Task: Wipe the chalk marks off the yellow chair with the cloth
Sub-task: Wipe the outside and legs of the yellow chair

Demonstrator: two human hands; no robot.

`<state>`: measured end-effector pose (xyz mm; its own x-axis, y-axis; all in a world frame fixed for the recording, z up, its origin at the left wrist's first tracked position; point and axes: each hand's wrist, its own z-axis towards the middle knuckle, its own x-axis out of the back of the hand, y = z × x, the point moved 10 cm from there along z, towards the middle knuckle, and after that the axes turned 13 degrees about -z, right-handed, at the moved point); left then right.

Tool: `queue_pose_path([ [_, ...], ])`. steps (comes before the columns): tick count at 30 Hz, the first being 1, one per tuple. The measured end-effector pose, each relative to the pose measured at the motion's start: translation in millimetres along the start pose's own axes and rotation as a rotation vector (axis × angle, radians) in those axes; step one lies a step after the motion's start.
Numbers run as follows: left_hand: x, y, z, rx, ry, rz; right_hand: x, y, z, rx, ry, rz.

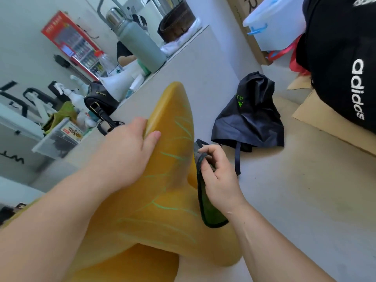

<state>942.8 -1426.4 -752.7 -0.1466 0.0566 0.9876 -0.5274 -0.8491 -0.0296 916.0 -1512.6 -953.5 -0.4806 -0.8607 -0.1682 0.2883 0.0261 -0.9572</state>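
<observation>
The yellow chair fills the lower middle of the head view, its backrest rising to a rounded top. Pale green chalk marks streak across the backrest and seat. My left hand grips the left edge of the backrest, thumb on its front face. My right hand holds a dark green cloth with a black border beside the chair's right edge; the cloth hangs down along that edge. Whether the cloth touches the chair I cannot tell.
A black bag with a strap lies on the floor to the right of the chair. A white counter behind carries a grey flask, bottles and a black handbag. Cardboard and a black garment sit far right.
</observation>
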Motion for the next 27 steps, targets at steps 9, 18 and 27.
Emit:
queue_pose_path([
  [9, 16, 2, -79, 0.049, -0.166, -0.072, 3, 37, -38, -0.289, 0.139, 0.279],
  [18, 5, 66, 28, -0.115, -0.060, 0.036, -11, 42, -36, -0.471, 0.169, 0.498],
  [27, -17, 56, 13, -0.191, -0.222, -0.098, -51, -54, -28, 0.065, -0.009, 0.088],
])
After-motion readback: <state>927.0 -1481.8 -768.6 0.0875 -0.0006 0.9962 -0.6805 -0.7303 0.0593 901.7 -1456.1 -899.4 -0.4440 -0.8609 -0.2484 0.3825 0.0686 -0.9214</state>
